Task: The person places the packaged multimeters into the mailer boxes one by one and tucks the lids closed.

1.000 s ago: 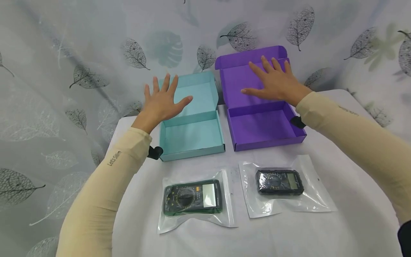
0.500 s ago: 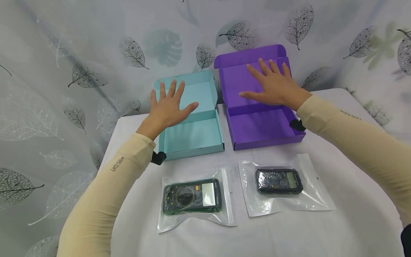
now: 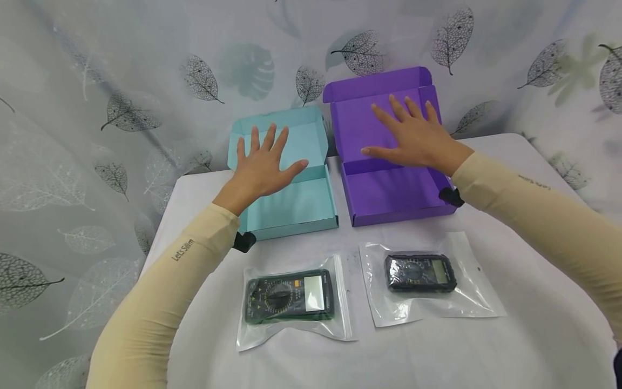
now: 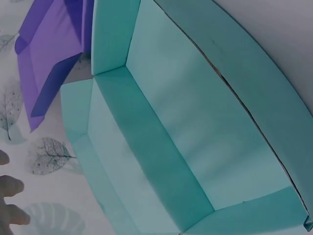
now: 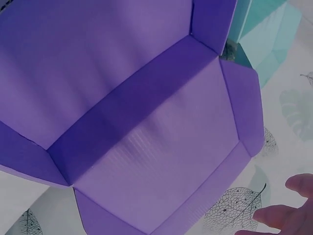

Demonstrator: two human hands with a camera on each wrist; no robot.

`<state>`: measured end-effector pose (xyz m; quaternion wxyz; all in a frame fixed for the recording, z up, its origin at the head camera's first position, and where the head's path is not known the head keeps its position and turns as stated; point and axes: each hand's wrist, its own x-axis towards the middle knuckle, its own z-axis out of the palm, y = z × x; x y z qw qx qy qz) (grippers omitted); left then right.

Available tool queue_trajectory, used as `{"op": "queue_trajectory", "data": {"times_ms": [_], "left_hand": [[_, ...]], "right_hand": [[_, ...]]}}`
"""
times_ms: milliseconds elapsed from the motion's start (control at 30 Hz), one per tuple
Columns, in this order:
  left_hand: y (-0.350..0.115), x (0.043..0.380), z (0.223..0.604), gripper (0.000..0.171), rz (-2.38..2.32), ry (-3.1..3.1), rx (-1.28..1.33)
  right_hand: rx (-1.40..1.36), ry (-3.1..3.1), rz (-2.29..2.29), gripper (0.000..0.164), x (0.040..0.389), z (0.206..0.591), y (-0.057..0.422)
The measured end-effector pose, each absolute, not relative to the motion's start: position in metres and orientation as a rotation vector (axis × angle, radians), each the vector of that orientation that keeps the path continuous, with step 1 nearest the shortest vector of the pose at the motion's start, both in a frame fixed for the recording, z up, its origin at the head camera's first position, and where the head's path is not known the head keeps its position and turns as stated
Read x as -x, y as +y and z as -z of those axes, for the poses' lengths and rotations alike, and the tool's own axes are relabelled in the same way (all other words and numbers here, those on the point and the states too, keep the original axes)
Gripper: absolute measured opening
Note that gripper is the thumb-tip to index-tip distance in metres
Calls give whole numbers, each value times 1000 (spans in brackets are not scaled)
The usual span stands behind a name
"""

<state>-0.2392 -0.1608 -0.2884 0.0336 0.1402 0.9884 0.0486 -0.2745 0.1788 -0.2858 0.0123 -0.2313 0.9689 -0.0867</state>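
My left hand point(image 3: 259, 172) hovers with spread fingers over the open light-blue box point(image 3: 296, 208), holding nothing. Over the open purple box point(image 3: 398, 194) my right hand point(image 3: 418, 138) is likewise spread, its palm down and nothing in it. Both boxes have their lids tipped back; the blue box's bare inside point(image 4: 205, 107) and the purple box's inside point(image 5: 98, 58) show in the wrist views. Nearer the front lie two multimeters in clear plastic bags: a green-cased multimeter point(image 3: 290, 296) on the left and a smaller black multimeter point(image 3: 420, 272) on the right.
A white cloth point(image 3: 379, 356) covers the table. Behind it and along the left hangs a pale curtain point(image 3: 155, 48) with a leaf print, close behind the raised lids. The clear bags point(image 3: 478, 292) spread wider than the meters.
My left hand has moved right and a little toward me, further over the blue box. My right hand has come slightly nearer. Boxes and bagged multimeters stay put.
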Motion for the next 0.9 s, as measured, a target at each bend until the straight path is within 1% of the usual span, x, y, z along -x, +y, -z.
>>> {"op": "queue_trajectory", "data": {"times_ms": [900], "left_hand": [[-138, 237, 299, 93, -147, 3001, -499]], "right_hand": [[839, 3009, 239, 103, 239, 289, 177]]}}
